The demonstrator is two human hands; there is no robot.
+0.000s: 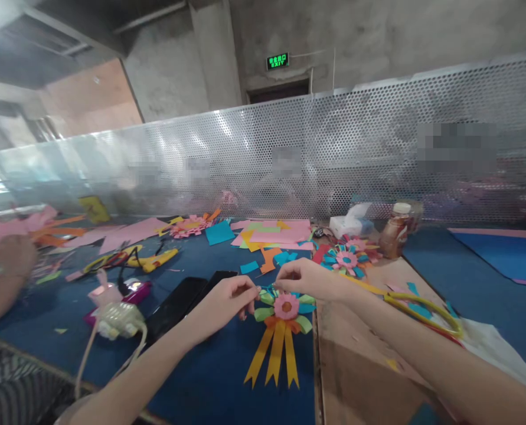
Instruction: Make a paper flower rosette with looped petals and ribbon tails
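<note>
Just in front of me is a paper flower (286, 307) with a pink middle, green and blue petals around it and several notched orange-yellow tails hanging below. My left hand (236, 294) is at its upper left edge, thumb and forefinger pinched together by a thin blue paper strip. My right hand (304, 277) pinches at the top of the flower, close to the left fingertips. Exactly what part lies between the fingers is small and partly hidden. Two black phones (178, 304) lie just beyond my left forearm.
Paper scraps (271, 257) and pink sheets (284, 230) lie behind. Finished-looking flowers (346, 260), a tissue pack (349, 224) and a brown bottle (394, 233) stand right. Yellow-handled scissors (426, 316) lie near my right arm. Another person's hand (12, 262) is at left.
</note>
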